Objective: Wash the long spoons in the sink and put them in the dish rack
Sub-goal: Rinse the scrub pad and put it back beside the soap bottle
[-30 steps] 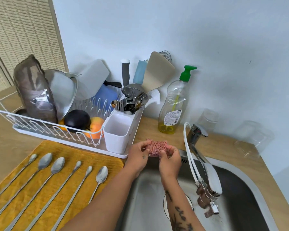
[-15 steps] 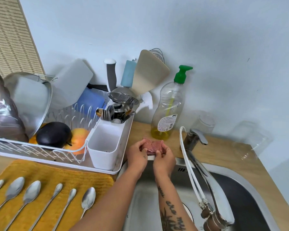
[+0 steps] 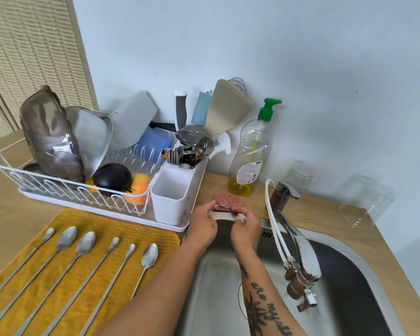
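the desk point(image 3: 15, 214) holds a sink point(image 3: 344, 275), with a white dish rack point(image 3: 58, 190) left of it. six long spoons point(image 3: 85, 242) lie side by side on a yellow towel point(image 3: 107, 226) before the rack. the left hand point(image 3: 201, 224) and right hand point(image 3: 246, 232) both pinch a red mesh scrubber point(image 3: 228, 201) at the sink's back rim.

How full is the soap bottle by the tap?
Nearly empty: the soap bottle stands upright, clear most of the way down, with only a shallow layer of yellow liquid at its bottom.

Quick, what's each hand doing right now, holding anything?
Left hand: closed, fingers pinching the left end of the red mesh scrubber.
Right hand: closed, gripping the scrubber's right end.
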